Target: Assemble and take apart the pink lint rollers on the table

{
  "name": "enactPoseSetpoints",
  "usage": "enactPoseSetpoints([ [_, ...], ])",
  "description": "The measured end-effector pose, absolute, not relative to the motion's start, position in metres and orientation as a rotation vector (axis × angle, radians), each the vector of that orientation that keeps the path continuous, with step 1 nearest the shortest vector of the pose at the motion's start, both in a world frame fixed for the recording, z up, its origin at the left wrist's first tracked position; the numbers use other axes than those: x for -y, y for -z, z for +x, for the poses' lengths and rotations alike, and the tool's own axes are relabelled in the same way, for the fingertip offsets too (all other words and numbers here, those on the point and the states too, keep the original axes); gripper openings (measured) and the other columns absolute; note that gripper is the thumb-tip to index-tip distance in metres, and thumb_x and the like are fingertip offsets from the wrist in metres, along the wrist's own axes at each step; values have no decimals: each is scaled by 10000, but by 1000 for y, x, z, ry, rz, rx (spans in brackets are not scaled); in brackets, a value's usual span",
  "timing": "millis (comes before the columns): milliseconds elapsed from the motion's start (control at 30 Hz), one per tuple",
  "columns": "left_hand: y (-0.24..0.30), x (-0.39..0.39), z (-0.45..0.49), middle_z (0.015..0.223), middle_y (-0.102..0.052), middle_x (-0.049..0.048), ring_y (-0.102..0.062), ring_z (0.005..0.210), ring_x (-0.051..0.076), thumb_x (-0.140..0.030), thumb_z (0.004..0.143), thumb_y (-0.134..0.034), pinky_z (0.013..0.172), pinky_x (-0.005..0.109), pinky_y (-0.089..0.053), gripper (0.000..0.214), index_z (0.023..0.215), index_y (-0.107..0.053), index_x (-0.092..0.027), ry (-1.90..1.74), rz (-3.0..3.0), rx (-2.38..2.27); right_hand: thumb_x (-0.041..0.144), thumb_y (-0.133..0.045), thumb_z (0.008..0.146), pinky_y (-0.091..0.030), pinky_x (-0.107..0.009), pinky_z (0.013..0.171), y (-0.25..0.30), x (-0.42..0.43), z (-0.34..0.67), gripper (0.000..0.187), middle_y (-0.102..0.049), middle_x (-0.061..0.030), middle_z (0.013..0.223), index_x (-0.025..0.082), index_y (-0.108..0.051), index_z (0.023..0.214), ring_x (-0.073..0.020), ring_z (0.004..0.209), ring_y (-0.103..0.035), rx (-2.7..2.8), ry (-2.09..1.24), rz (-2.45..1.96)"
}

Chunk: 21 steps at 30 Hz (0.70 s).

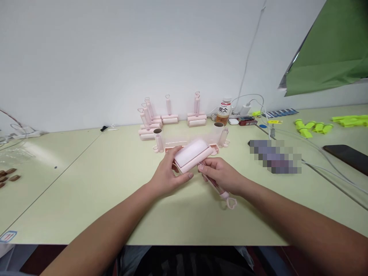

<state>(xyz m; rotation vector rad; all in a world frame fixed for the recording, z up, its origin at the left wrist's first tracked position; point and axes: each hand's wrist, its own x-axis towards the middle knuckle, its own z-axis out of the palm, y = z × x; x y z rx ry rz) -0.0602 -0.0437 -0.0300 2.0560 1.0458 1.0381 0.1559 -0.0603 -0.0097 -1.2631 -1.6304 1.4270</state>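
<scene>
In front of me, a pale pink lint roller [193,154] is held above the table. My left hand [169,168] grips the left end of its cased head, with the thumb along the near side. My right hand [220,172] is closed around its clear handle [215,184], which ends in a heart-shaped loop. The handle's upper end meets the head's near edge, but fingers hide the joint. Behind the head lie pink casing parts [214,149], partly covered. Two upright rolls with brown cores [158,132] flank them, and clear handles [223,137] lean close by.
Several finished-looking pink lint rollers [147,132] stand along the wall. A drink bottle [223,111] and chargers [246,109] are at back right. Cables, a blurred-out item [273,157], a dark phone-like object [347,156] and yellow-green parts [304,128] lie right; brown pieces [10,174] lie far left.
</scene>
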Motion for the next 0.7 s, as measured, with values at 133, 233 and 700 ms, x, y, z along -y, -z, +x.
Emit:
enactPoseSetpoints([
  [133, 27, 43, -57, 1179, -577, 96, -602, 957, 208, -377, 738, -740, 779, 314, -539, 658, 1306, -456, -203, -1144, 1878, -1009, 680, -527, 831, -351, -268, 507, 11, 61, 158, 506, -516, 13, 595, 188, -542, 713, -129, 524, -454, 1646, -1446, -1157],
  [233, 23, 43, -54, 1041, -605, 67, -630, 811, 174, -378, 714, -724, 642, 279, -553, 593, 1222, -489, -182, -1232, 1599, -979, 617, -523, 866, -353, -274, 511, 8, 65, 159, 435, -526, 6, 630, 188, -571, 818, -136, 541, -460, 1636, -1332, -1063],
  [700, 24, 46, -50, 1238, -530, 125, -682, 701, 177, -629, 854, -459, 505, 315, -567, 729, 1435, -230, -251, -1137, 1230, -888, 532, -589, 853, -494, -435, 725, -32, 67, 159, 295, -693, -104, 972, 282, -686, 977, -278, 790, -630, 1811, -446, -1169],
])
